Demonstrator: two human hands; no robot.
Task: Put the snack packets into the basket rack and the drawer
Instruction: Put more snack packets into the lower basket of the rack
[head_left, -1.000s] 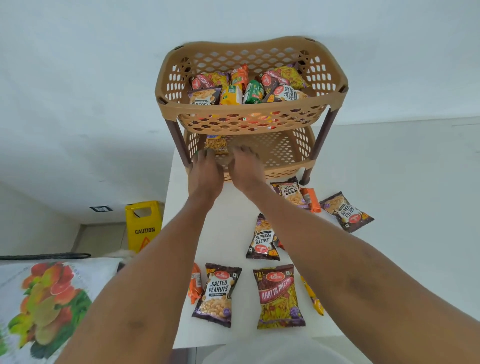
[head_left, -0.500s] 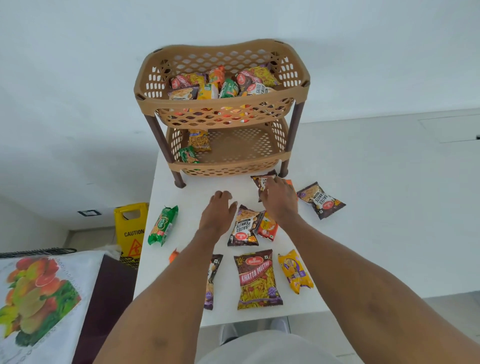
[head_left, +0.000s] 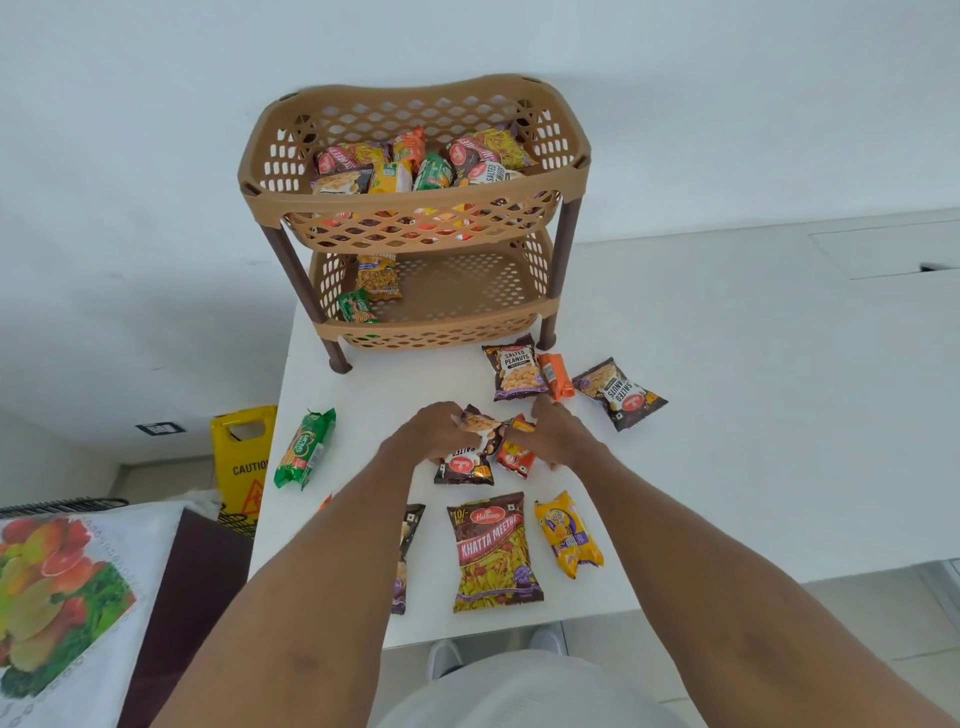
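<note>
A tan two-tier basket rack (head_left: 415, 195) stands at the far end of the white table (head_left: 727, 415). Its top basket is full of snack packets; the lower one holds a yellow packet (head_left: 379, 275) and a green packet (head_left: 357, 306). My left hand (head_left: 428, 434) grips the top of a dark salted peanuts packet (head_left: 465, 460) in the table's middle. My right hand (head_left: 561, 434) closes on a red-orange packet (head_left: 516, 452) beside it. More packets lie loose: salted peanuts (head_left: 514, 366), an orange one (head_left: 556, 375), another peanuts (head_left: 621, 392), a green one (head_left: 304, 449), Khatta Meetha (head_left: 493, 553), a yellow one (head_left: 569, 535).
A yellow caution sign (head_left: 241, 462) stands on the floor left of the table. A cloth with a fruit print (head_left: 57, 597) covers a surface at the lower left. Another dark packet (head_left: 405, 556) lies partly hidden under my left forearm.
Both hands have pulled back from the lower basket to the middle of the table and closed on the peanuts packet and the red-orange packet. The green packet now lies in the lower basket.
</note>
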